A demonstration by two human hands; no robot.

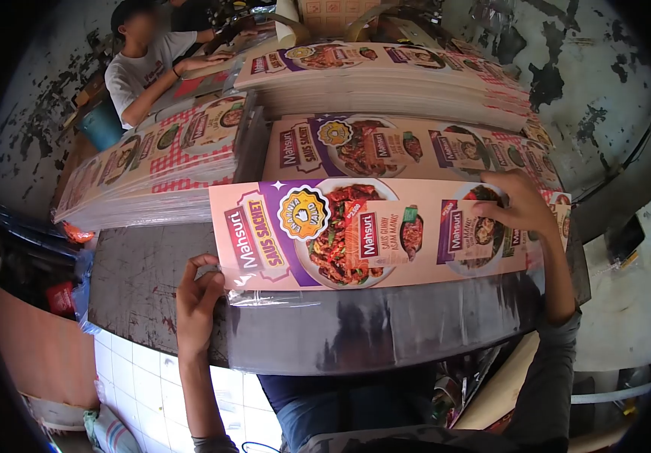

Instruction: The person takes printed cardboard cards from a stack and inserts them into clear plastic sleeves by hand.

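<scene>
A long printed cardboard sheet (416, 275), peach with a purple panel, food pictures and "Mahsuri Saus Sachet" lettering, is tilted up in front of me. My right hand (521, 204) grips it near its upper right, thumb on the printed face; some fingers are hidden. At the sheet's lower left corner, my left hand (198, 298) has thumb and forefinger pinched together on the edge of clear plastic film (272, 300). Glossy clear plastic (370, 332) lies along the table's front edge below the sheet.
Behind the held sheet lies a similar printed sheet (287, 162). Tall stacks of them stand at the left (125, 204) and at the back (386, 87). A person (140, 72) works at the far left, near a teal bucket (103, 127). The dark table (144, 279) is scratched.
</scene>
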